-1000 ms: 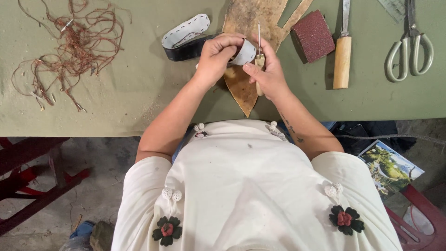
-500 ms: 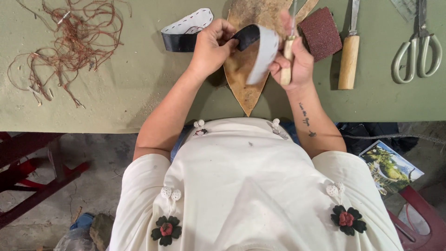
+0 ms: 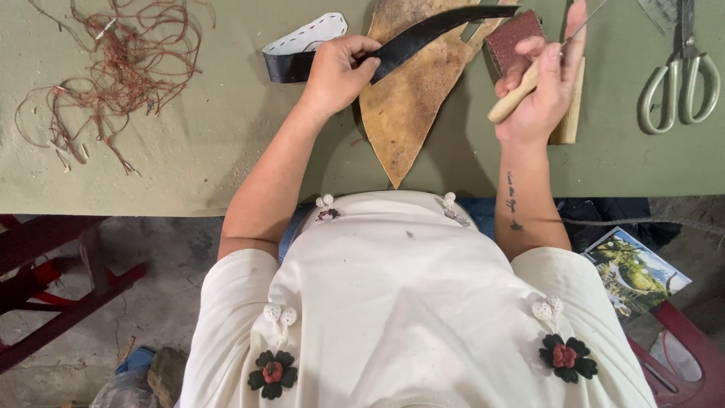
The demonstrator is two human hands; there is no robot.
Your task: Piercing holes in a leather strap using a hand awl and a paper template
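- Left hand (image 3: 336, 72): the fingers (image 3: 361, 60) are closed around a black strap (image 3: 423, 34), thumb on top, pinching it partway along. The grip appears to hold the strap taut and flat.
- Black strap: it runs from a folded end left of the hand, near the far edge of the counter (image 3: 189, 151), up and to the right across the tan leather. Its free end points toward the far right and tapers. Beside the folded end lies a white piece (image 3: 317, 32) with stitch holes along its rim, touching the strap.
- Right hand (image 3: 540, 83): the fingers (image 3: 555, 64) are closed around the wooden handle of an awl (image 3: 529, 79). The thin metal shaft points up and away toward the far edge, clear of the strap. The tool is raised off the counter, apparently to keep the point away from the work.
- Tan leather piece (image 3: 411, 113): it lies flat between the two hands, its narrow tip pointing at the near edge. It seems to serve as a backing under the strap.
- A dark red block (image 3: 510, 38) sits just behind the right hand, and a second wooden handle (image 3: 572, 106) lies under the wrist side of that hand.
- Scissors (image 3: 680, 72) rest near the far right corner, well apart from the strap.
- A tangle of reddish thread scraps (image 3: 121, 68) occupies the far left of the counter, away from both hands.
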